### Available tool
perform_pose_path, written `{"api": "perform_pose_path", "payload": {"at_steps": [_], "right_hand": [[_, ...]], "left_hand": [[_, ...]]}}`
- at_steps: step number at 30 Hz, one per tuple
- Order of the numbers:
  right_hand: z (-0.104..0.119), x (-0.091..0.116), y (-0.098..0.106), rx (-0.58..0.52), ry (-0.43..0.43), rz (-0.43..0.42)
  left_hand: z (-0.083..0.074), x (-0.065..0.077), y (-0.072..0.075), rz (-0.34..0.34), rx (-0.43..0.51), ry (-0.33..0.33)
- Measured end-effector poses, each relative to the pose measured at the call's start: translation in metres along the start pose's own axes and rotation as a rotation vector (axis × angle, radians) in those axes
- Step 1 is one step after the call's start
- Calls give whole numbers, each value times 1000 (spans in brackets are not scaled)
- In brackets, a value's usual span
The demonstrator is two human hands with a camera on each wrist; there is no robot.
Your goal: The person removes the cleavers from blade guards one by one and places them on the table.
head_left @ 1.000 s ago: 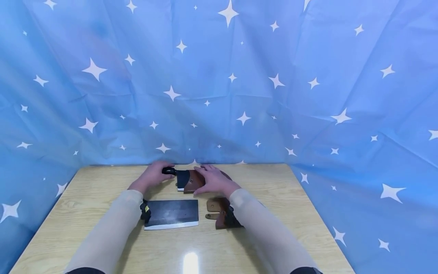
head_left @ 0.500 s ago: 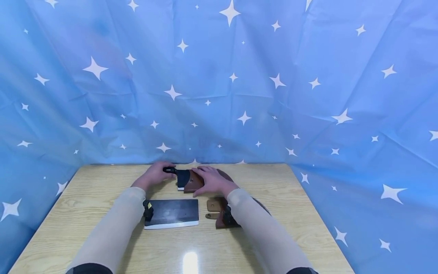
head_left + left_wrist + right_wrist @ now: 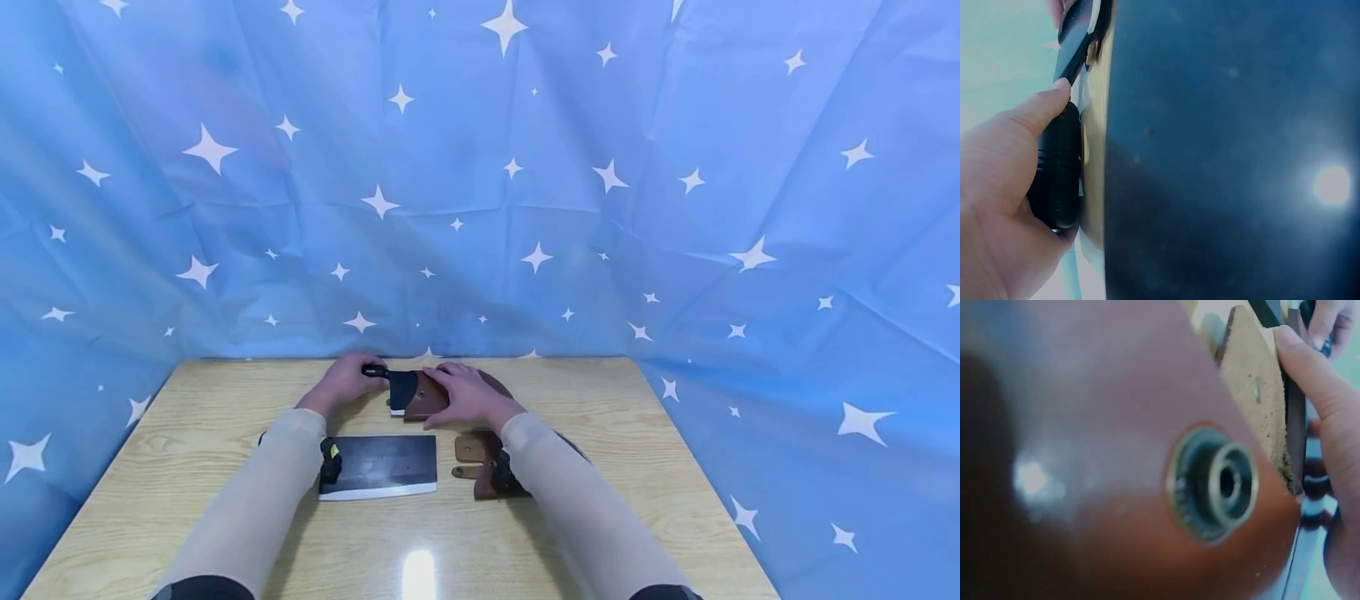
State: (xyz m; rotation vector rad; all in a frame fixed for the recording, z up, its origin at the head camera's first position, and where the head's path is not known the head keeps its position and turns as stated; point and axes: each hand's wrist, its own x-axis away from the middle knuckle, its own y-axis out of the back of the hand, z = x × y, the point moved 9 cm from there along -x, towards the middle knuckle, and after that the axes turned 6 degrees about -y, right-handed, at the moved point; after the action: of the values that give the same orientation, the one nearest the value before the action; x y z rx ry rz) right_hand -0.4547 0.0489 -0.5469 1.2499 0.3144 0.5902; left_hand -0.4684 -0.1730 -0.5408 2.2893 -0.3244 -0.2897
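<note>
We see the left hand (image 3: 347,382) grip the cleaver (image 3: 397,383) and the right hand (image 3: 468,397) hold its sheath (image 3: 422,402). Little has changed: the blade (image 3: 403,394), we judge, sits no deeper.

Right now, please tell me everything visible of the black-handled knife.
The knife has a ringed black handle and a dark blade with a bright near edge; a brown, leathery sheath hides the rest. It lies roughly level near the far side of the table. The left grip holds its handle; the right grip rests across the sheath.
</note>
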Motion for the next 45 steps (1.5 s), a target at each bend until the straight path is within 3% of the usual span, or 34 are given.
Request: {"api": "perform_pose_path", "payload": {"at_steps": [12,27,45], "right_hand": [[2,5,11,22,39,-52],[20,19,47,113,107,-169],[26,29,63,145,140,-220]], "left_hand": [[-5,2,3,7,29,-25],[-33,12,30,-158,-42,-135],[-44,16,39,-211,-51,-154]]}}
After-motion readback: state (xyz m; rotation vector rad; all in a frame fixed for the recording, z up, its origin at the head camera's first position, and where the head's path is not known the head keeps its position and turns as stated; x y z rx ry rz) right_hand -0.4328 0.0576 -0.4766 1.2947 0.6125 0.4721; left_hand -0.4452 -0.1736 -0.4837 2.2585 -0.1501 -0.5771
